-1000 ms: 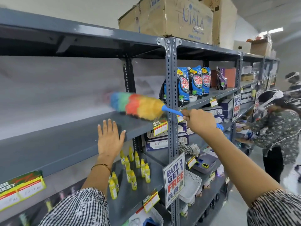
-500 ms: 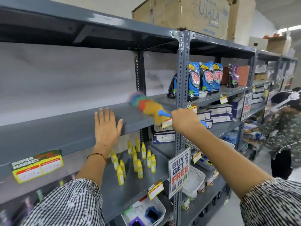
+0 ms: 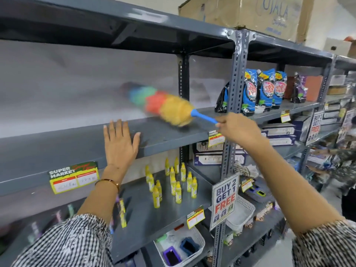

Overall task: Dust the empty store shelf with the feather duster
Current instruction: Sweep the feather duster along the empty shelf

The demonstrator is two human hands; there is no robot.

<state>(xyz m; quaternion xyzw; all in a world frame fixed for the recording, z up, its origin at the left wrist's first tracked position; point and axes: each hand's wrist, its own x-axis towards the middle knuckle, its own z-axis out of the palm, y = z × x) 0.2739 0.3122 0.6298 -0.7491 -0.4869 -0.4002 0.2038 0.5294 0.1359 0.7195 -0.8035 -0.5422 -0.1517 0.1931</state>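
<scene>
The empty grey metal shelf [image 3: 57, 151] runs across the left and middle of the head view. A rainbow feather duster [image 3: 161, 105] with a blue handle lies blurred on the shelf's right part, its yellow end touching the surface. My right hand [image 3: 238, 128] is shut on the blue handle, just in front of the grey upright post. My left hand [image 3: 119, 141] rests flat on the shelf's front edge, fingers spread, holding nothing.
A perforated upright post [image 3: 237, 93] stands right of the duster. Several yellow bottles [image 3: 173, 182] stand on the shelf below. A "Buy 2 Get 1 Free" sign [image 3: 224, 201] hangs on the post. Blue pouches [image 3: 264, 91] fill the neighbouring shelf. A person [image 3: 344, 157] stands at far right.
The duster has swept back and forth along the shelf and now sits with its head further out to the left. My left hand stays pressed on the shelf edge. The view has shifted left.
</scene>
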